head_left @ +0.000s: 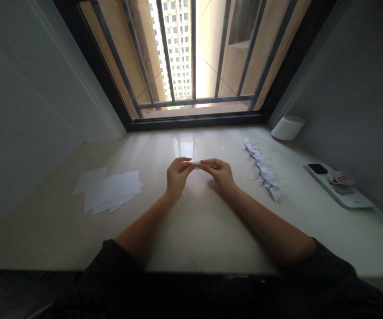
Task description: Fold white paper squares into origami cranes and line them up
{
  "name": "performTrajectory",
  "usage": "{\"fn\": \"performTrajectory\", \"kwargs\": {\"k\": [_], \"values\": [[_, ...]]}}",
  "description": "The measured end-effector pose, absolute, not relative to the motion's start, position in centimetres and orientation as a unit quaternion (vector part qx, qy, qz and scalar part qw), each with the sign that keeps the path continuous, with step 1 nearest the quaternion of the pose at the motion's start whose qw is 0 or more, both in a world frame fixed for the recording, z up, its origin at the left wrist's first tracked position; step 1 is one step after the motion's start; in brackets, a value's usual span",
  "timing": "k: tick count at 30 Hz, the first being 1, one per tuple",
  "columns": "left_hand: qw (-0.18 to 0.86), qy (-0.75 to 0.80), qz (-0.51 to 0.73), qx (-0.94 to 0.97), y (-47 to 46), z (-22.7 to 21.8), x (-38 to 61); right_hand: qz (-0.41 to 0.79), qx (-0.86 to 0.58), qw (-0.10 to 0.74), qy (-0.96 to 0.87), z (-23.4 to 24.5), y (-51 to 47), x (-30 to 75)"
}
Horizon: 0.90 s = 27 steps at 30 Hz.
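Note:
Between my two hands, above the middle of the white counter, is a small piece of folded white paper (197,165). My left hand (178,173) pinches its left side with thumb and fingertips. On its other side my right hand (220,172) has a like pinch. Fingers cover most of the paper, so its folded shape is hard to make out. To the right stands a row of several folded paper figures (262,167) with thin pointed ends. A loose stack of white paper sheets (111,191) lies to the left.
A phone (350,198) with a ring-like grip on its back lies at the right. Behind it, near the wall, stands a white cylindrical object (288,128). A barred window (194,118) with a dark frame borders the counter (191,239) at the back.

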<state>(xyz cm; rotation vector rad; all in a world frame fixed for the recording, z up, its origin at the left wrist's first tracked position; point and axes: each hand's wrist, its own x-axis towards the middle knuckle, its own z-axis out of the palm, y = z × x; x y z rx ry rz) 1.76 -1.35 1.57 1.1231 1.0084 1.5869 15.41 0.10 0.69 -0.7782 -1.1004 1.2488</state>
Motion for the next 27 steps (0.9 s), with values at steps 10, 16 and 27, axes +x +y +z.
{"fn": "performTrajectory", "kwargs": {"k": [10,16,27], "values": [[0.479,0.437,0.629,0.429,-1.28,1.37,1.72,0.563,-0.346,0.588,-0.467,0.62,0.18,15.45],[0.466,0.486,0.616,0.41,-1.05,1.38,1.27,0.518,-0.352,0.557,-0.546,0.26,0.37,15.8],[0.404,0.514,0.535,0.534,-0.96,0.93,0.97,0.42,-0.413,0.575,-0.568,-0.11,0.61,16.15]]}}
